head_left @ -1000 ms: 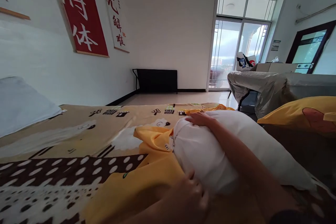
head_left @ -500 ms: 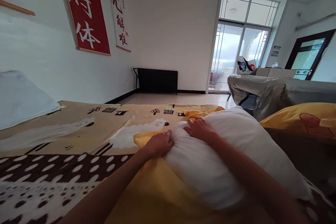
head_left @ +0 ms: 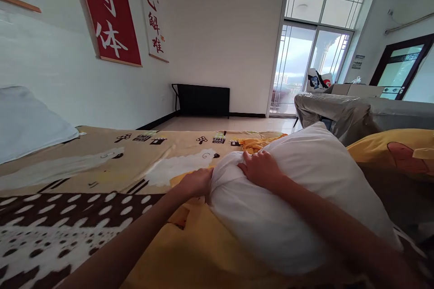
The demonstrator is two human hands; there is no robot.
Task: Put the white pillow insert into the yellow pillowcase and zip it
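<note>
A plump white pillow (head_left: 305, 162) lies tilted across the bed in front of me, its near left end creased and bunched. My right hand (head_left: 262, 169) presses on top of that end, fingers curled into the white fabric. At the pillow's left edge, my left hand (head_left: 198, 183) is closed on a yellow pillowcase (head_left: 190, 253), against the pillow; its fingertips are hidden. The pillowcase spreads beneath both forearms and under the pillow, with an orange-brown patch showing below the left wrist. Bunched yellow-orange cloth (head_left: 254, 144) lies just beyond my right hand.
A patterned blanket (head_left: 84, 165) with sheep covers the bed. A white pillow (head_left: 30, 122) sits at far left, a yellow cushion (head_left: 383, 146) at right. Beyond stand plastic-covered furniture (head_left: 339, 104), a black folded panel (head_left: 203, 99) and a glass door (head_left: 308, 67).
My left hand has shifted slightly left, and the pillow's bunched end has spread left with it. The far corner of the pillow stands higher. My right hand keeps its grip.
</note>
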